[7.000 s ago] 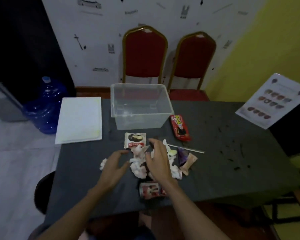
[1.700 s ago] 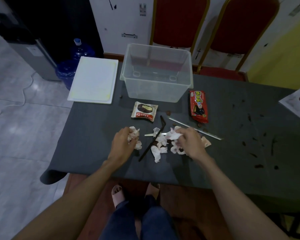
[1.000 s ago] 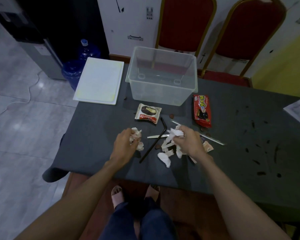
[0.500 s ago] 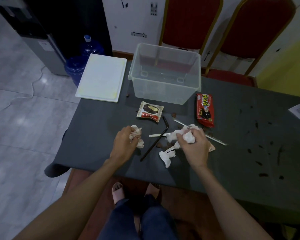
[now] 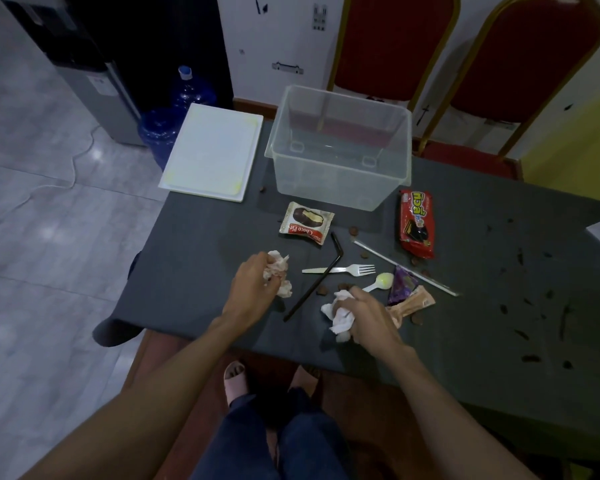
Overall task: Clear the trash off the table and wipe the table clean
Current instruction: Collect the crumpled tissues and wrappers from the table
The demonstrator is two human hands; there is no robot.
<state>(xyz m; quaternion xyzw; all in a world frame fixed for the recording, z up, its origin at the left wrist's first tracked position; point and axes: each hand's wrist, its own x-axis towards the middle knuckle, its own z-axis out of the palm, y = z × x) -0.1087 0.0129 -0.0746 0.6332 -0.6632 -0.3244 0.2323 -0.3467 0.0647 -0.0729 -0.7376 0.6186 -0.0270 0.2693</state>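
table's (image 5: pixel 194 271) wearing matt dark cloth, bin (image 5: pixel 340 174) is looking like clear glossy plastic, tissues (image 5: pixel 340 315) looking crumpled and papery

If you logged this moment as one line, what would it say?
left hand: shut on tissue | right hand: shut on tissue wad | bin: empty | fork, wrappers: on table

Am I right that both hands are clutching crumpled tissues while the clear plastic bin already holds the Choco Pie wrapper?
Not quite. In the head view the Choco Pie wrapper lies on the table in front of the clear plastic bin, which looks empty. The left hand and right hand do clutch crumpled tissues.
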